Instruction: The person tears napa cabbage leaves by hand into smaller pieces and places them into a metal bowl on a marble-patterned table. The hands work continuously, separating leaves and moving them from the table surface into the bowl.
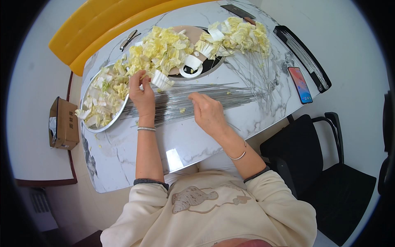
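Observation:
My left hand [142, 95] is raised over the left end of a spread of thin metal skewers [172, 106]. Its thumb and fingers pinch the edge of a pale piece of napa cabbage [162, 81]. Above the middle of the same skewers, the fingertips of my right hand [208, 111] are pinched together on what looks like one thin skewer pointing at that piece; most of it blends into the skewers below. A heap of cut cabbage [160, 46] lies just beyond my hands. Left of my left hand, a round metal tray [122, 111] holds more cabbage pieces.
At the far right, threaded cabbage [247, 37] lies with its skewers towards me. A roll of white tape [191, 75] sits by a round board [193, 32]. Eyeglasses [128, 40], a smartphone [300, 85] and a long black case [302, 58] rest on the marble-patterned table [197, 145].

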A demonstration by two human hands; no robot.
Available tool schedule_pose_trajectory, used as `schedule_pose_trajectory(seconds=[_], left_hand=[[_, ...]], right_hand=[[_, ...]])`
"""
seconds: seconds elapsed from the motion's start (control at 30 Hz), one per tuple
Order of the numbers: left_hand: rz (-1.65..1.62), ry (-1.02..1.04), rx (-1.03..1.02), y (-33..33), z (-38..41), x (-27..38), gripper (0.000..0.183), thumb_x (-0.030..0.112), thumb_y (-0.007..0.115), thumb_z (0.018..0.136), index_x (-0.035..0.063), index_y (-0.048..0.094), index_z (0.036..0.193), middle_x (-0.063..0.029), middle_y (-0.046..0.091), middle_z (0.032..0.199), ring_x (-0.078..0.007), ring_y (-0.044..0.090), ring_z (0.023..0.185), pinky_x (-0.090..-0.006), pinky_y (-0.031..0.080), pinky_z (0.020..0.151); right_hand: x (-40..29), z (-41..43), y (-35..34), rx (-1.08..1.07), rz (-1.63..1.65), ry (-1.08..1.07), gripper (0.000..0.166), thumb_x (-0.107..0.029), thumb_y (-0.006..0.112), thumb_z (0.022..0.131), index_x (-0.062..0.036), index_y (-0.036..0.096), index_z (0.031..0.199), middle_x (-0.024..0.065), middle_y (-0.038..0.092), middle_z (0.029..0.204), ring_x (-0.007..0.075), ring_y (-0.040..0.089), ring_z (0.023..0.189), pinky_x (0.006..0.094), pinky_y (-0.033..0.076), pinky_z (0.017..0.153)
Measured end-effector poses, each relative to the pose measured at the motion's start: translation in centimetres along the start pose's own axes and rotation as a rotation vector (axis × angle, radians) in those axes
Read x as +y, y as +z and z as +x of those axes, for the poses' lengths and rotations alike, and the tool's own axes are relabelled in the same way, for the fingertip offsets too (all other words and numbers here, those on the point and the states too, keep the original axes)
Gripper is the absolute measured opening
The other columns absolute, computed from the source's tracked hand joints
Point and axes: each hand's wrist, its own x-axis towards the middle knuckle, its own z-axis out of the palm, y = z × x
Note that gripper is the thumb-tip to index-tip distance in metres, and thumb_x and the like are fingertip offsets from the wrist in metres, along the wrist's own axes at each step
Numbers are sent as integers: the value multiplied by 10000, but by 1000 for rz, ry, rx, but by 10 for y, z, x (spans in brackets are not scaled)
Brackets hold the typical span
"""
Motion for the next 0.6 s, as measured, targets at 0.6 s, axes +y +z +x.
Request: schedule_pose_trajectory(seconds=[0.6], left_hand=[[-236, -137, -34, 1, 0, 16, 377, -77, 490, 881, 45, 590, 1224, -91, 644, 965, -142, 654, 752, -255, 503, 656]], right_hand=[[42, 90, -76, 321, -315, 58, 246, -20, 492, 852, -20, 566, 1086, 217, 649, 864, 412, 617, 786, 490, 465, 700]])
